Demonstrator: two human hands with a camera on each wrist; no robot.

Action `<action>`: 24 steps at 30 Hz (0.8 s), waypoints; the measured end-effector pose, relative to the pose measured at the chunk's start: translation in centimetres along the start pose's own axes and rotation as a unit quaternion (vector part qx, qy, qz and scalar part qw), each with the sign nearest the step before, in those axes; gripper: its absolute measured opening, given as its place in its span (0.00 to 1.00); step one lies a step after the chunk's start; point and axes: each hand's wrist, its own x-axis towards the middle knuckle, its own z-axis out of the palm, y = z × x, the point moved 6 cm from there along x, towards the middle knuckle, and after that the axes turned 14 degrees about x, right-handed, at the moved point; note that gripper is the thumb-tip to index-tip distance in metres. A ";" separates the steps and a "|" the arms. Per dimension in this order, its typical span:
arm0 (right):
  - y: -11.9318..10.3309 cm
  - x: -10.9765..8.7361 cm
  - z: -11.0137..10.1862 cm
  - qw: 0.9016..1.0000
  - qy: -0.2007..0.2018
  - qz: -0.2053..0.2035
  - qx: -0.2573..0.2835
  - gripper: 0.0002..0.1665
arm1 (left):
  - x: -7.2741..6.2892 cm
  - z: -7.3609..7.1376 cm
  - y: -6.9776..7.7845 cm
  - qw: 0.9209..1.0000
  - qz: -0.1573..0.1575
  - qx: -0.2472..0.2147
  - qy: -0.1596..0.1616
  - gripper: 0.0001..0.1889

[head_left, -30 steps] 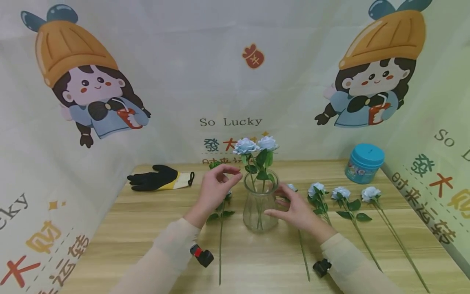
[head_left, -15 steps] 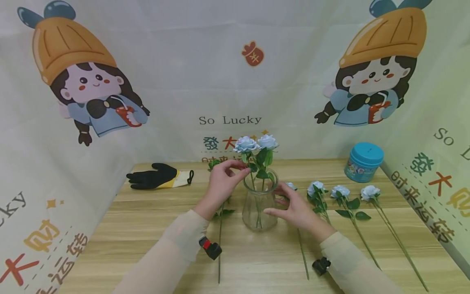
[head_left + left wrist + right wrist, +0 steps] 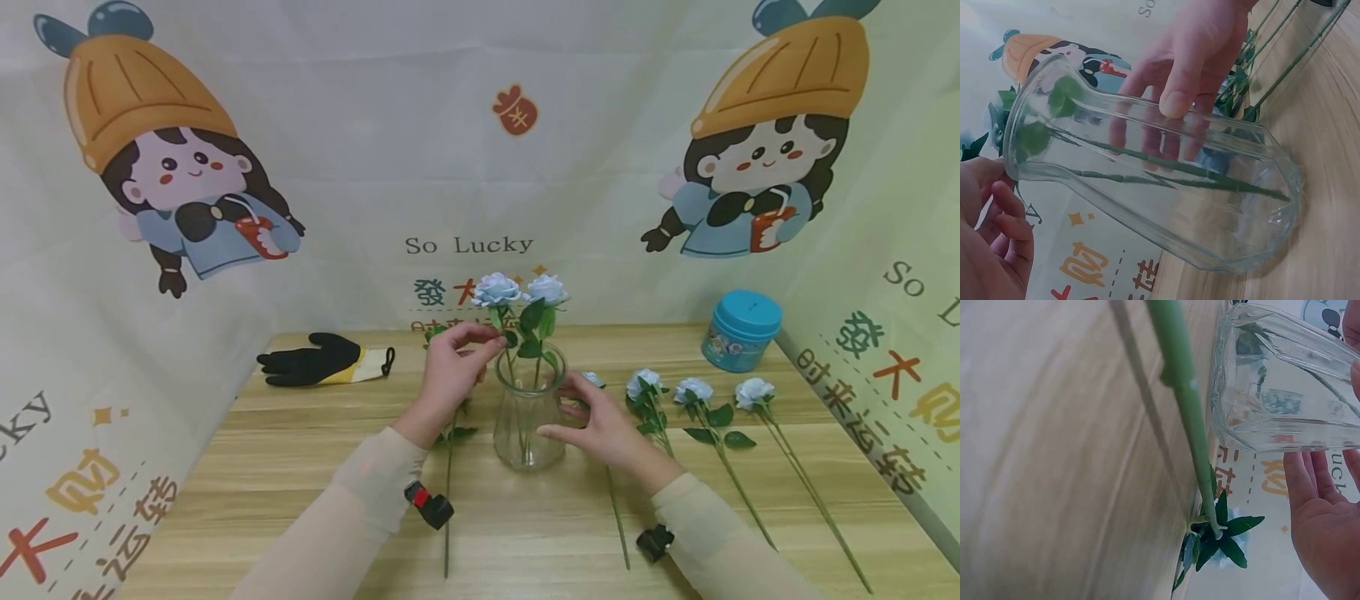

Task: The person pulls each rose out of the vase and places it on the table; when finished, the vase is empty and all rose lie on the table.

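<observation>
A clear glass vase stands upright on the wooden table, with two pale blue artificial roses in it. My left hand pinches the left rose near its leaves, just above the vase rim. Beside it rises the other rose. My right hand holds the vase from the right. In the left wrist view, the right thumb lies in front of the glass and the fingers pass behind it; both green stems reach the bottom. In the right wrist view, the vase base shows, and the flower heads are out of sight.
Several roses lie right of the vase, including the far-right rose; another stem lies left, partly behind my left hand. A black work glove lies back left. A blue lidded tub stands back right. Printed cloth encloses the table.
My left hand has moved right to the left rose and grasped it. That rose has since shifted slightly left and up. The right hand has stayed at the vase.
</observation>
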 end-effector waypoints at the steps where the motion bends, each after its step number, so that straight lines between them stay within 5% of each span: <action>1: 0.0 0.0 0.0 1.000 0.001 0.001 0.001 0.44 | 0.0 0.0 0.0 1.000 -0.003 -0.009 -0.002 0.08; 13: 0.2 0.0 0.0 1.000 -0.002 -0.005 0.000 0.40 | 0.1 -1.0 1.7 0.997 0.040 -0.061 0.010 0.08; 24: 0.2 0.0 0.0 1.000 -0.006 -0.005 0.001 0.40 | 0.2 -2.9 4.8 0.993 0.085 -0.072 0.031 0.07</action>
